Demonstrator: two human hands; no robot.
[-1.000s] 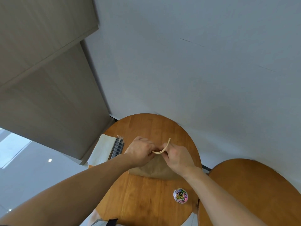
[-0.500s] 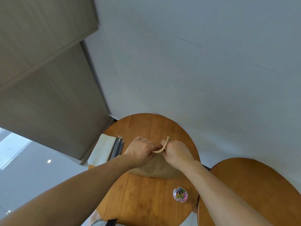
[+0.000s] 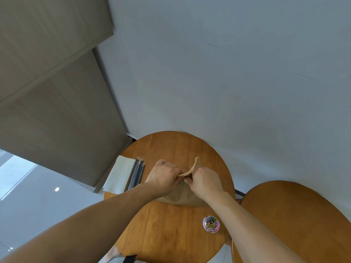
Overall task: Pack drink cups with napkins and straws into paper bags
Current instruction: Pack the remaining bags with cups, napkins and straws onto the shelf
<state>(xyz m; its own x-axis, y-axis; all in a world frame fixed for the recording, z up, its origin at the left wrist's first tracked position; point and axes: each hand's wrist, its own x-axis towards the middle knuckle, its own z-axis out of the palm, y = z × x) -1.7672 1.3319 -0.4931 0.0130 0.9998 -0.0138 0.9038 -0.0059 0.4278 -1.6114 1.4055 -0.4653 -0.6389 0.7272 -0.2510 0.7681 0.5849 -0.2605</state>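
A brown paper bag (image 3: 180, 196) stands on the round wooden table (image 3: 171, 234), mostly hidden beneath my hands. My left hand (image 3: 163, 177) and my right hand (image 3: 204, 180) both pinch the bag's top, close together. The bag's tan handle loops (image 3: 192, 168) stick up between them. What the bag holds is hidden. A stack of white napkins (image 3: 120, 174) lies at the table's left edge. Several straws in dark wrappers (image 3: 136, 174) lie right beside the napkins.
A small clear tub of coloured paper clips (image 3: 211, 224) sits on the near right of the table. A second round wooden table (image 3: 294, 215) stands to the right, almost touching. A grey wall rises behind, and a wooden panel stands at left.
My hands stay at the bag's top. The handle loops have tilted slightly; otherwise little has moved.
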